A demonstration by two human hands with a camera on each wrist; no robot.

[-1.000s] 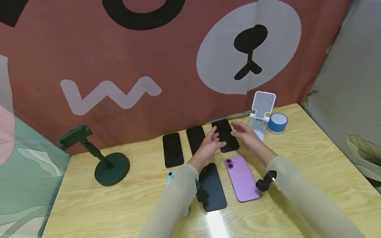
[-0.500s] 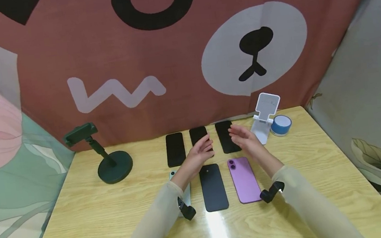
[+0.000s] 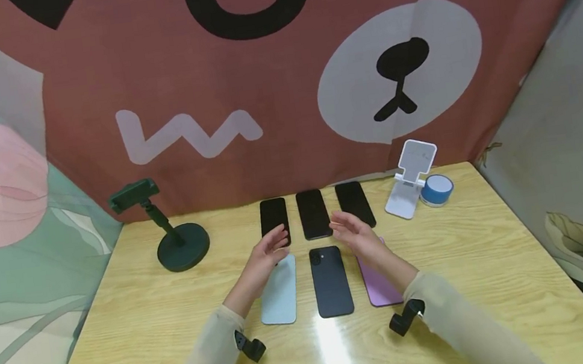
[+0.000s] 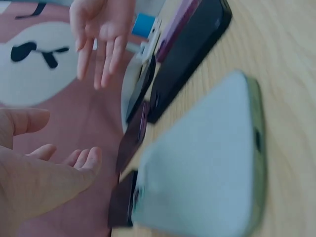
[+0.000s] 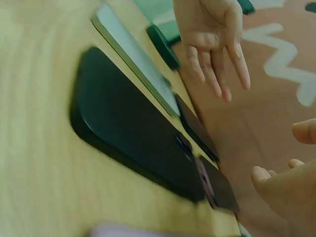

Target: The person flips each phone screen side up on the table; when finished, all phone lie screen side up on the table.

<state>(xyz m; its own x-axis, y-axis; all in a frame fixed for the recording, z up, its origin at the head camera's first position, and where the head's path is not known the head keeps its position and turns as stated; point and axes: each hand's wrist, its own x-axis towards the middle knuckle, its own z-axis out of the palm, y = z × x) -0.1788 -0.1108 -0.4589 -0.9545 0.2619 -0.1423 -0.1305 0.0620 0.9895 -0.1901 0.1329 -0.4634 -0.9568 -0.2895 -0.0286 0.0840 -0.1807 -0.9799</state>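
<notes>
Six-phone layout aside, my left hand (image 3: pixel 259 266) hovers at the light blue phone's (image 3: pixel 279 296) upper left edge, fingers loosely extended and holding nothing. My right hand (image 3: pixel 362 241) is above the purple phone (image 3: pixel 380 283), covering its upper part; its fingers are also relaxed. Between the hands lies a dark phone (image 3: pixel 331 280), camera side up. Behind stand a row of black phones lying flat: a left one (image 3: pixel 272 211), a middle one (image 3: pixel 314 214) and a right one (image 3: pixel 355 203). In the left wrist view, the left hand (image 4: pixel 44 180) appears apart from the light blue phone (image 4: pixel 202 163).
A dark green phone stand (image 3: pixel 183 247) with a round base is at the back left. The white folding stand (image 3: pixel 405 195) and a blue-and-white round container (image 3: pixel 437 189) are at the back right. A printed cloth (image 3: pixel 278 165) hangs behind the wooden table (image 3: pixel 126 348).
Both hands have drawn back toward the person. The left hand has moved left, uncovering the middle phones; the right hand now covers the purple phone's top. The camera view has shifted slightly.
</notes>
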